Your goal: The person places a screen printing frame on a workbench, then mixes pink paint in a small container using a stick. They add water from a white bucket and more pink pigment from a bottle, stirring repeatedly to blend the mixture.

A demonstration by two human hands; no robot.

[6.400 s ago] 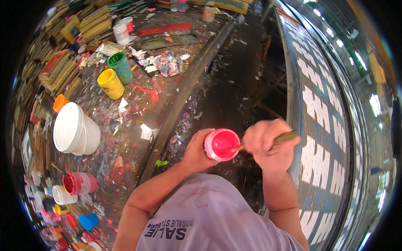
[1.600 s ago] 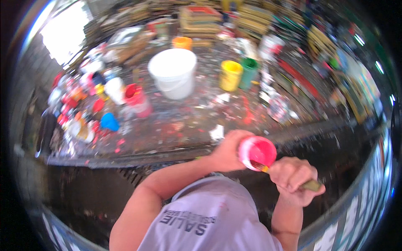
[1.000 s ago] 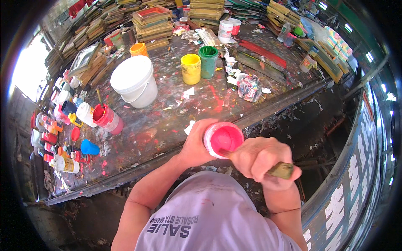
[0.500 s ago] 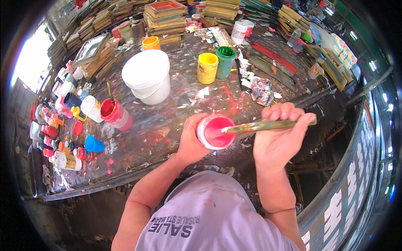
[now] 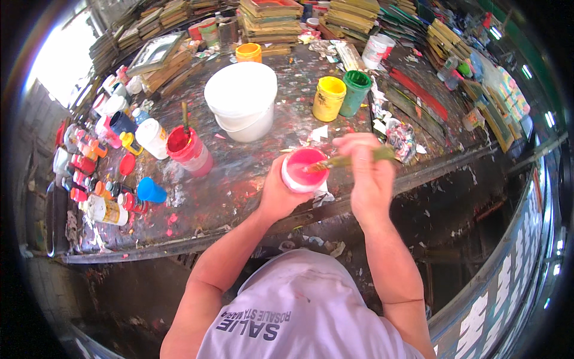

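Note:
My left hand (image 5: 278,192) is wrapped round a jar of pink paint (image 5: 306,169), its open mouth facing up toward me. A paint-smeared stirring stick (image 5: 347,160) is gripped in my right hand (image 5: 369,176), which is slightly blurred. The stick's near end reaches into the jar's mouth, and its other end juts out to the right of my fingers. Beyond the jar stand an open yellow paint jar (image 5: 329,99) and an open green paint jar (image 5: 356,93), side by side. A white lidded bucket (image 5: 244,102) is farther left.
A red paint jar (image 5: 189,151) with a stick in it stands left of the bucket. Several small bottles, a blue cup (image 5: 151,190) and a white jar (image 5: 107,210) crowd the left side. Stacked wooden frames (image 5: 270,24) line the back. Crumpled paper (image 5: 402,140) lies right.
My right hand has moved left and the stick now sits farther into the jar. The view has shifted, so the table's things appear farther right. My left hand keeps its hold.

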